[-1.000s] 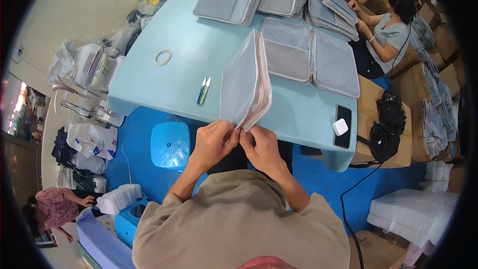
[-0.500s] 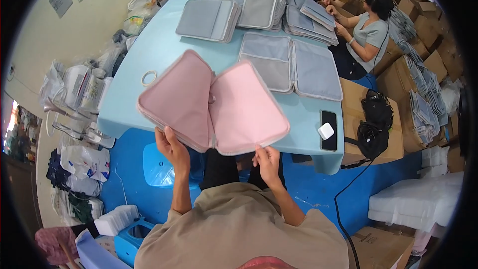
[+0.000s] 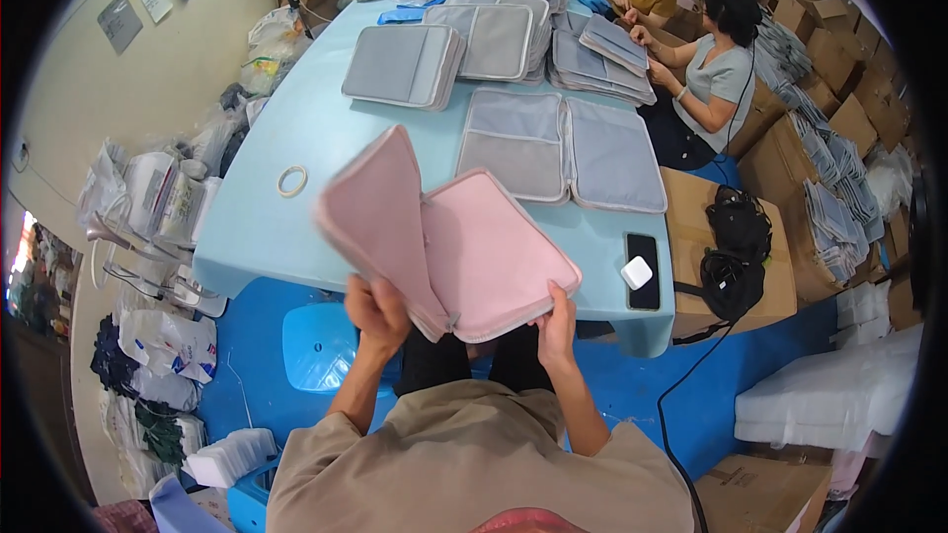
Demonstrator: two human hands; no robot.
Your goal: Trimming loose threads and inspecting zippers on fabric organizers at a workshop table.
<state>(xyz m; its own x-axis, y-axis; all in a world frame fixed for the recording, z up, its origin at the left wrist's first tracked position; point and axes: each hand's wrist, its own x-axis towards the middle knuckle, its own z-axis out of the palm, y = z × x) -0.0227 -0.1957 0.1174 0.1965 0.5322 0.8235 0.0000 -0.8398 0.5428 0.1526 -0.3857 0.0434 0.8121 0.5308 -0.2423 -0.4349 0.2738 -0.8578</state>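
I hold a pink-lined zip case (image 3: 494,257) spread open above the near edge of the pale blue table (image 3: 237,237). My left hand (image 3: 378,314) grips its lower left edge, with that half tilted up and slightly blurred. My right hand (image 3: 555,321) pinches the lower right corner of the other half. Beyond the case lies an opened grey zip case (image 3: 612,153). A tape ring (image 3: 291,181) is left of it, and a black phone (image 3: 643,294) with a white square object (image 3: 636,272) is at the table's right corner.
Stacks of grey cases (image 3: 395,64) cover the table's back. Two co-workers (image 3: 711,89) work at the right. A carton (image 3: 760,276) carries a black bag and cable (image 3: 736,237). A blue stool (image 3: 316,345) is under the table's left edge; bagged goods (image 3: 163,345) line the wall.
The case has turned from a folded grey outside to an open pink inside. Since half a second ago it moved slightly right and down, its left half tilting up more.
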